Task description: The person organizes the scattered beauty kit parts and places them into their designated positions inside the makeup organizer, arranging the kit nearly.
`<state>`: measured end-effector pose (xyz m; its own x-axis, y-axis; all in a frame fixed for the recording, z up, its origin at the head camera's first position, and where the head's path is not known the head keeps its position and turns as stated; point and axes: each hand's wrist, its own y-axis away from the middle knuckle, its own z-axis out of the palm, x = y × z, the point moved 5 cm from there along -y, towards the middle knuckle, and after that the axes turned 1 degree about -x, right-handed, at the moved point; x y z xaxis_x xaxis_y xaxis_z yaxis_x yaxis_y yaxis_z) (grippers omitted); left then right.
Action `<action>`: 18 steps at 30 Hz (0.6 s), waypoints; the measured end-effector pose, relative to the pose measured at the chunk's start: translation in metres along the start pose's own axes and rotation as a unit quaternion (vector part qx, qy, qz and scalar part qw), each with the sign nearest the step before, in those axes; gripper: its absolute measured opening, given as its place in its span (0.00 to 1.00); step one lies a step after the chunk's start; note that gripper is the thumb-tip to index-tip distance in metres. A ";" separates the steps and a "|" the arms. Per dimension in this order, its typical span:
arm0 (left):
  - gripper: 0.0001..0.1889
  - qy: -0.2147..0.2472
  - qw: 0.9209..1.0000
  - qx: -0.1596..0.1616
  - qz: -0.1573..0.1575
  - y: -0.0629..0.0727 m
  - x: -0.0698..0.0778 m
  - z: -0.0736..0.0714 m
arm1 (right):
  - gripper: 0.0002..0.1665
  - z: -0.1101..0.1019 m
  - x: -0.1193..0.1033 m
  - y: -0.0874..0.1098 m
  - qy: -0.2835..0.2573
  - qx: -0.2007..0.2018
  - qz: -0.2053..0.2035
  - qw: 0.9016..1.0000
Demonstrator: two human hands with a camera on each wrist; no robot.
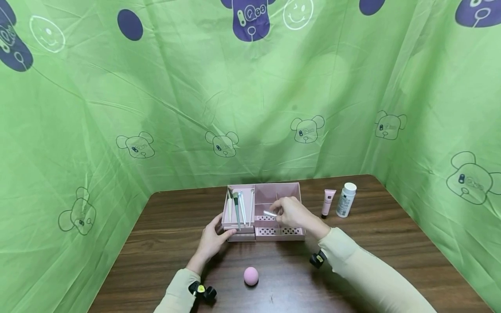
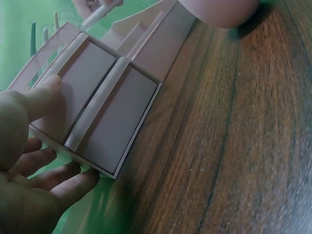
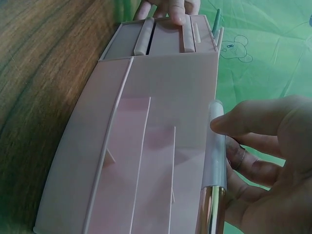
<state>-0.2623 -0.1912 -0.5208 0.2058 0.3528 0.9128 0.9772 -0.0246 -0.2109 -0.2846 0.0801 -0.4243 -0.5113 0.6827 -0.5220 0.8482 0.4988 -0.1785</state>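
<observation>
A pink cosmetics organizer [image 1: 278, 238] stands on the table, with drawers [image 2: 117, 112] at its left side and divided compartments at its right. Makeup brushes [image 1: 236, 204] lie in its upper left tray. My left hand [image 1: 211, 240] holds the organizer's left front corner, thumb on the upper drawer front and fingers along the side wall. Above the compartments, my right hand [image 1: 292, 212] pinches a slim cosmetic tube [image 3: 214, 151], whitish at one end and shiny metallic at the other, between thumb and fingers. The tube is clear of the dividers.
A pink ball-shaped sponge [image 1: 251, 276] sits on the wooden table [image 1: 282, 284] in front of the organizer. To the right stand a small pink squeeze tube [image 1: 328, 203] and a white bottle [image 1: 346, 200]. Green printed cloth [image 1: 250, 100] hangs behind and at both sides.
</observation>
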 end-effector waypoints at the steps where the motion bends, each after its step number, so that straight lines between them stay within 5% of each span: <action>1: 0.40 0.000 1.000 0.000 0.000 0.000 0.000 0.000 | 0.20 0.000 0.001 -0.001 0.000 0.000 0.001 1.000; 18: 0.40 0.005 1.000 -0.002 -0.003 0.000 0.003 0.001 | 0.21 -0.002 0.007 -0.016 0.007 0.006 0.014 1.000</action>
<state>-0.2615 -0.1893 -0.5183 0.1998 0.3445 0.9173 0.9787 -0.0256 -0.2036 -0.3016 0.0779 -0.4236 -0.4883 0.7043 -0.5153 0.8641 0.4726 -0.1730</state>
